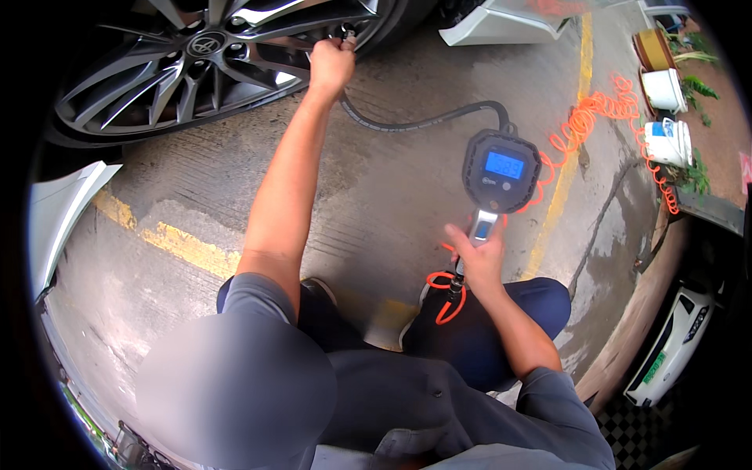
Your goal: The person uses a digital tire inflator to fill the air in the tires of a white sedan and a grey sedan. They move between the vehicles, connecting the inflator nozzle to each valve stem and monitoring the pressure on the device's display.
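My left hand (332, 66) reaches to the rim of a multi-spoke alloy wheel (205, 44) with a Toyota emblem. Its fingers pinch an air chuck (348, 32) at the tyre valve; the fingers partly hide it, and I cannot tell whether it is seated. From there a black rubber hose (411, 126) curves to a digital tyre inflator (502, 198), whose blue display is lit with digits. My right hand (484, 258) is wrapped around the inflator's metal handle, thumb beside the lever. Below it, an orange air line (449, 314) joins through a coupling (456, 285).
A coiled orange air hose (587, 120) lies across a yellow floor line (555, 205) to the right. White buckets (667, 144) and plants (699, 88) line that side. White body panels (505, 26) flank the wheel. Another white car (670, 346) stands far right.
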`<state>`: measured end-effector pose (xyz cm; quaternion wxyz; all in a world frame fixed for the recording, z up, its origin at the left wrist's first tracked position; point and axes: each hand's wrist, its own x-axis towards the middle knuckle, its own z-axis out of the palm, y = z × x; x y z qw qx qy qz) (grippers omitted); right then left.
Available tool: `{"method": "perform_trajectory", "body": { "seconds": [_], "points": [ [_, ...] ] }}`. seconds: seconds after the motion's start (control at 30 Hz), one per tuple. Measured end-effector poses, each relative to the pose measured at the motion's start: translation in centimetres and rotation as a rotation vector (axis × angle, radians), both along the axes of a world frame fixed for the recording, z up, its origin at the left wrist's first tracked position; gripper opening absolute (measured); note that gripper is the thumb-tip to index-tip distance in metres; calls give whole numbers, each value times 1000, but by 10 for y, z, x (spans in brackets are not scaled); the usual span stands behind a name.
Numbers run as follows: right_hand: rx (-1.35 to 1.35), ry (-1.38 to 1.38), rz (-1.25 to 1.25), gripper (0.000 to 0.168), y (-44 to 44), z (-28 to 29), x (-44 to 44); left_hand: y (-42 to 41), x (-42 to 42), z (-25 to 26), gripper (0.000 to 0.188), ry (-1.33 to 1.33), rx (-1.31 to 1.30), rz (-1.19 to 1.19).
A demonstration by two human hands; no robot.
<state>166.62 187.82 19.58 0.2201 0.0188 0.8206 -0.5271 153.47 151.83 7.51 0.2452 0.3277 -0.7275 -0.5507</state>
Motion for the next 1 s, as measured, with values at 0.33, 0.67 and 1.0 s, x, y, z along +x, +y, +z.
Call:
{"method": "perform_trajectory", "body": {
  "seconds": [0.33,0.67,1.0],
  "points": [
    [-80,-112,-56,46,-7,5,0,5,7,18,36,-71,-91,27],
    [-84,-82,-14,48,-6,0,4,3,6,13,35,-68,-60,31],
    [-82,-68,-12,46,-6,-3,7,6,14,34,33,-120,-16,11]
  ]
}}
